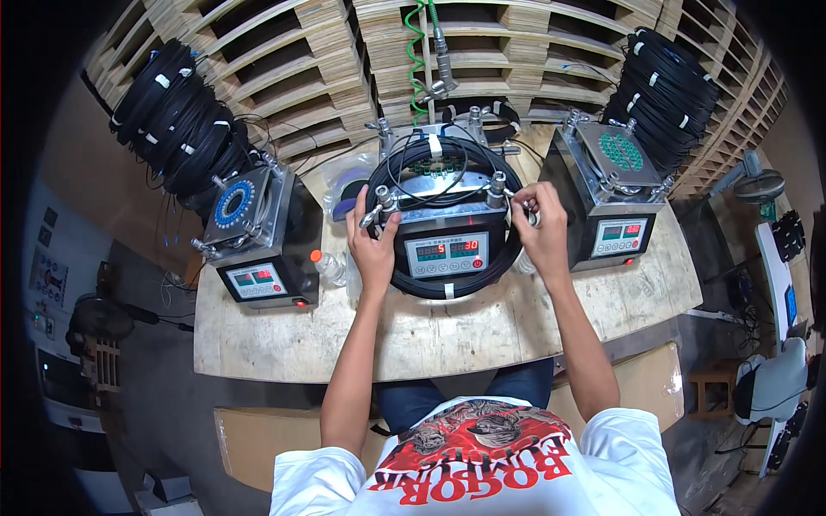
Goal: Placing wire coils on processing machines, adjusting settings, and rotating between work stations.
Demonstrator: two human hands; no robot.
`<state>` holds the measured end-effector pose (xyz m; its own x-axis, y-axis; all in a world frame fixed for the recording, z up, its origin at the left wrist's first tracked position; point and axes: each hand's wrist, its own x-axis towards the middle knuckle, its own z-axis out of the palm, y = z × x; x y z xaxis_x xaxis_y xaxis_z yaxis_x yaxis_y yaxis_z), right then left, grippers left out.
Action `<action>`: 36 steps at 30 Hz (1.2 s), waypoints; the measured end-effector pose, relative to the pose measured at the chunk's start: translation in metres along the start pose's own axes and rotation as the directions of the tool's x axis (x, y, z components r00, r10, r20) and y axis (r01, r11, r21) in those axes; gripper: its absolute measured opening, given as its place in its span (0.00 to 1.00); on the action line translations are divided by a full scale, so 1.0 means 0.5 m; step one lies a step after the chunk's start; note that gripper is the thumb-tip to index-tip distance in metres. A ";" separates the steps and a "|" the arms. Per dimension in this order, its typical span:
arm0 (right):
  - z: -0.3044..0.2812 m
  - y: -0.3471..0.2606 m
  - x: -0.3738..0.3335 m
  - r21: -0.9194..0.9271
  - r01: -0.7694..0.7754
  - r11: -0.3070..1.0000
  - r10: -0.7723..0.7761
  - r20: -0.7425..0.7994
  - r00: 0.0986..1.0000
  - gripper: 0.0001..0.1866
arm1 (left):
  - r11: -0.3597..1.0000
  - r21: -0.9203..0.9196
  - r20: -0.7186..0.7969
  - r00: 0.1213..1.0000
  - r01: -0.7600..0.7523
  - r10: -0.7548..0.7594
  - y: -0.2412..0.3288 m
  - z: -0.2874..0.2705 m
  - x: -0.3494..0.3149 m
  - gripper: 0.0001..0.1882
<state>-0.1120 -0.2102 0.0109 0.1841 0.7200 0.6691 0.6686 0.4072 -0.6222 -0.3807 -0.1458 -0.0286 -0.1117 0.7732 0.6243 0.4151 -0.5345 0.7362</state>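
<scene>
A black box-shaped machine (404, 230) with a digital panel and metal clamp posts stands in front of me on the table. Around its front hangs a coil of black cable (449, 291), tied with white bands. My left hand (375, 249) is closed at the machine's left front corner, its thumb and fingers about a metal clamp lever (371, 218) and against the coil's side. At the right front corner my right hand (542, 228) pinches another metal lever (533, 217), partly hidden by the fingers. Green connector parts (439, 165) sit on the machine's top behind the coil.
Similar machines stand at left (271, 249) and right (615, 202). Behind them rise stacks of black cable coils (176, 112). A small bottle with an orange cap (328, 267) is beside my left hand. A green spiral air hose (416, 60) hangs before wooden pallets (301, 52).
</scene>
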 end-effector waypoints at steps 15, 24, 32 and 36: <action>-0.014 0.016 0.015 0.164 -0.166 0.973 0.147 0.122 0.982 0.11 | 0.998 -0.045 0.023 0.999 0.043 -0.042 0.005 0.003 -0.002 0.34; -0.002 0.021 0.011 0.370 -0.394 0.842 0.350 0.181 0.919 0.09 | 0.998 -0.052 0.006 1.000 0.029 -0.029 0.002 0.001 -0.003 0.34; 0.064 -0.024 -0.126 0.189 -0.260 0.947 0.245 0.099 0.964 0.14 | 0.998 -0.057 0.001 1.000 0.011 -0.011 -0.002 0.007 -0.003 0.33; 0.092 -0.026 -0.166 -0.257 0.227 0.939 -0.113 0.394 0.912 0.12 | 0.999 0.005 -0.018 0.999 -0.032 0.032 -0.014 0.001 0.001 0.33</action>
<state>-0.1690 -0.2498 -0.0552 -0.1916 0.8322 0.5203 0.8549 0.4020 -0.3281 -0.3831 -0.1416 -0.0336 -0.1148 0.7491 0.6524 0.4232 -0.5573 0.7144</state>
